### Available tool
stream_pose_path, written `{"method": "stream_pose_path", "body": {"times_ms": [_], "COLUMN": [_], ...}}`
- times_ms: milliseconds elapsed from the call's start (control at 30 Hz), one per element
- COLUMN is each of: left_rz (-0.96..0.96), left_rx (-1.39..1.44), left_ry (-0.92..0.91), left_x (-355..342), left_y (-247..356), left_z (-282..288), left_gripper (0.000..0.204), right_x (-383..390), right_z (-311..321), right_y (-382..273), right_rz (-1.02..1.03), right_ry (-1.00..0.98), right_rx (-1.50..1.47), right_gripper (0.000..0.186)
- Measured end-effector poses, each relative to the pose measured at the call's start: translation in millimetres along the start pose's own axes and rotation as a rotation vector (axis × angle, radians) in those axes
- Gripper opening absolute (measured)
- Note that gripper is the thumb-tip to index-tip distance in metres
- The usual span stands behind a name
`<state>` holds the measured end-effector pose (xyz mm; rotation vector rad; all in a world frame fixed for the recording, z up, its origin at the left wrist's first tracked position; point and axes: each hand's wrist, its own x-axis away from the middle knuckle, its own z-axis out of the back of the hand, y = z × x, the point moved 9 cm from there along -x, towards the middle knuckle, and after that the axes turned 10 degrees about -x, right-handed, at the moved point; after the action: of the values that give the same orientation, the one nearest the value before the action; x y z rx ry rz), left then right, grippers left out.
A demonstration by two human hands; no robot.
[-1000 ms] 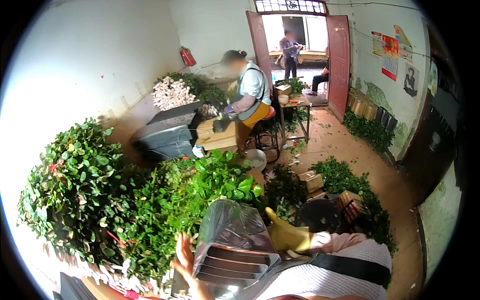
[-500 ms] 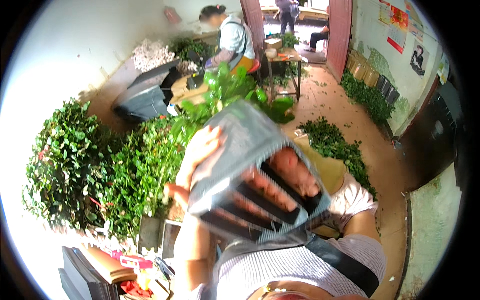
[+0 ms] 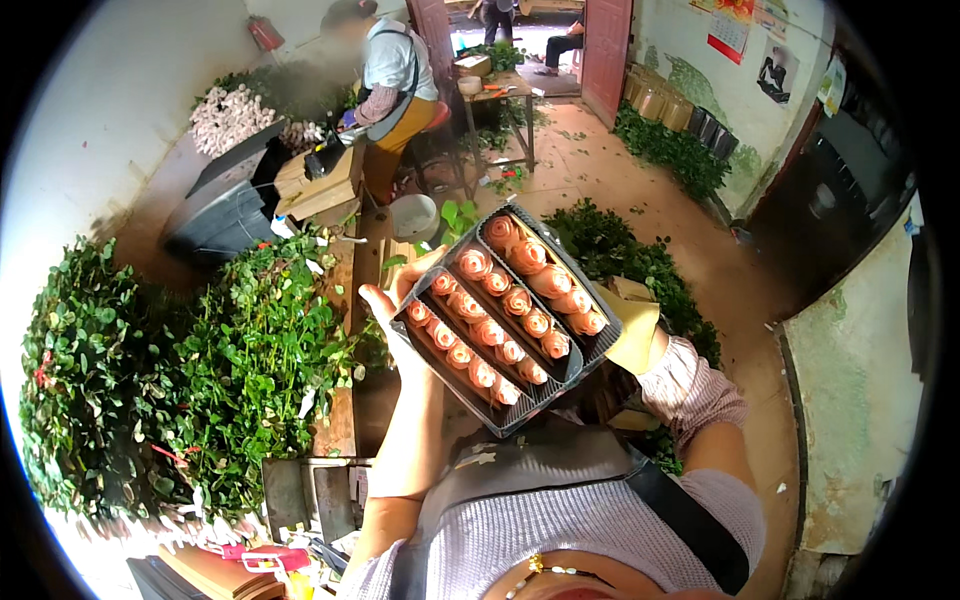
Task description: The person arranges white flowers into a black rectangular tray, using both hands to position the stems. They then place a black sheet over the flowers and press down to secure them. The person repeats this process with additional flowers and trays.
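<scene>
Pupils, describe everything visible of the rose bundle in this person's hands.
The rose bundle is a squarish pack of peach-pink blooms facing the camera in four slanting rows. Dark ridged dividers, apparently corrugated card, separate the rows; a dark grey casing surrounds them. It is tilted, held before the apron between the bare left hand on its left side and the yellow-gloved right hand on its right. Its stems are hidden, and whether its lower corner touches the apron is unclear.

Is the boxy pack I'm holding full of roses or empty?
Filled, as far as shows: peach roses sit in rows across the visible end of the pack. How deep they go, I cannot tell.
</scene>
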<state>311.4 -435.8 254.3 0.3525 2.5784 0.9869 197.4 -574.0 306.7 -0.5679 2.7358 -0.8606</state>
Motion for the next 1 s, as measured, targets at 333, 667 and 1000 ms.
{"method": "stream_pose_path", "body": {"times_ms": [333,667,1000], "left_rz": [-0.513,0.727,0.814], "left_rx": [-1.755,-2.474,-0.442], "left_ry": [0.234,0.215,-0.151], "left_x": [13.5,77.9,18.0], "left_y": [80.7,18.7,-97.9], "left_z": [134.6,475.6,239.6], "left_gripper": [0.067,0.066,0.026], "right_x": [-28.6,-39.8,24.2], "right_z": [-28.3,-52.2,-3.2], "right_y": [0.8,-19.3,-65.8], "right_rz": [0.092,0.041,0.191], "right_ry": [0.240,0.292,0.477], "right_rx": [0.464,0.507,0.446], "right_gripper": [0.061,0.056,0.051]}}
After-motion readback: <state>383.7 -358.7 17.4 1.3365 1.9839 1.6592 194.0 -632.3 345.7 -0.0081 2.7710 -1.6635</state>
